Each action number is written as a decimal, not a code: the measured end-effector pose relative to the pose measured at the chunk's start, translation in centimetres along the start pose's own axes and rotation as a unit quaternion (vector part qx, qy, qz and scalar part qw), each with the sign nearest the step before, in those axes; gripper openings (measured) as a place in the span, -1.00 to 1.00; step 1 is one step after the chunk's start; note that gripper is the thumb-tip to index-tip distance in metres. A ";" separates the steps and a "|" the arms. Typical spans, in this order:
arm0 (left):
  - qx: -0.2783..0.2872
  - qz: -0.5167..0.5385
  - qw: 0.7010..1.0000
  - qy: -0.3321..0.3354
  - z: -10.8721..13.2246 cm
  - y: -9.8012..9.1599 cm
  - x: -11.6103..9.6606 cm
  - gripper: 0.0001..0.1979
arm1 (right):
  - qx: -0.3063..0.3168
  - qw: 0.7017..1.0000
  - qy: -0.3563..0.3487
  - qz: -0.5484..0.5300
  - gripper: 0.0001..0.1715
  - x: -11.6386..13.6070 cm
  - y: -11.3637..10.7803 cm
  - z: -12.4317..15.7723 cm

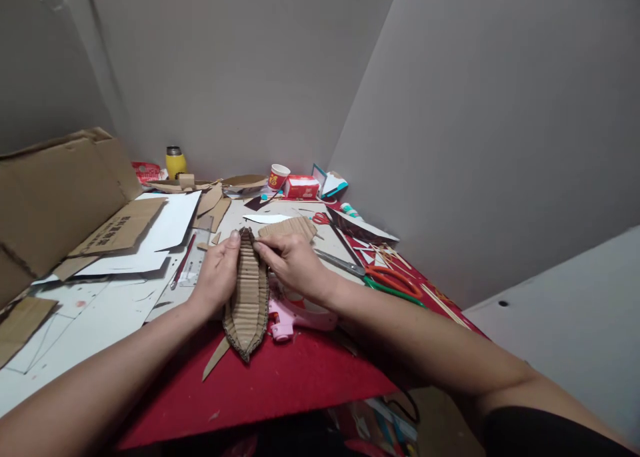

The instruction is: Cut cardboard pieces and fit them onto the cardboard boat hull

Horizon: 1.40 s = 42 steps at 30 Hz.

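A boat-shaped piece of corrugated cardboard (249, 280), pointed at the near end with raised rims, is between my hands above the table's front edge. My left hand (219, 275) grips its left side, thumb up along the rim. On the other side, my right hand (293, 260) pinches the right rim near the far end with thumb and fingertips. Beneath my right wrist lies a pink plastic tool (285, 327), partly hidden. A ribbed cardboard piece (295, 227) rests just beyond my right hand. Scissors with red and green handles (393, 280) lie by my right forearm.
A large cardboard box (60, 190) and white sheets (180, 217) fill the left side. Farther back stand a yellow bottle (175, 163), a paper cup (279, 175) and a red box (303, 187). A clear ruler (195, 257), red-handled scissors (321, 218) and thin sticks (445, 305) lie about.
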<state>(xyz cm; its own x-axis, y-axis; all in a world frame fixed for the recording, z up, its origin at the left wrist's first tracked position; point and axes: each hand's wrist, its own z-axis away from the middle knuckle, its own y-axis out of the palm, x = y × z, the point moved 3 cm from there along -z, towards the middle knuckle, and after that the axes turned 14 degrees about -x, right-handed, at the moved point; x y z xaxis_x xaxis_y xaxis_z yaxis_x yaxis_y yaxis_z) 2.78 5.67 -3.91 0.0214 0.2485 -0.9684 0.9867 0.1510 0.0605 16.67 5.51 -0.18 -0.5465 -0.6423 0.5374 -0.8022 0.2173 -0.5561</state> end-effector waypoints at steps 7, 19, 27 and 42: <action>0.008 -0.025 1.000 0.006 -0.1 0.4 -0.6 -0.53 | -0.029 0.999 0.001 -0.046 -0.72 -0.8 -0.1 0.0; 0.025 -0.055 0.997 0.051 0.0 0.2 -1.5 -0.54 | -0.034 0.998 -0.008 -0.050 -0.78 -0.4 0.2 -0.1; 0.057 -0.083 0.992 0.079 0.0 0.0 -2.0 -0.51 | -0.030 0.996 -0.030 -0.084 -0.76 -0.6 0.3 -0.2; 0.085 0.037 0.986 -0.138 -0.7 -0.1 -2.4 -0.49 | -0.056 0.991 -0.052 -0.114 -0.68 -0.9 0.2 -0.6</action>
<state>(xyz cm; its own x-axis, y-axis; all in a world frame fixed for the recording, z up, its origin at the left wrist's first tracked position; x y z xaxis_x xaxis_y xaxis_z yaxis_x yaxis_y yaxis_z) 2.53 5.73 -1.45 0.1140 -0.0206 -0.9933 0.9931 -0.0259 0.1146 16.84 6.57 -0.42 -0.3245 -0.7546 0.5704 -0.9270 0.1337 -0.3505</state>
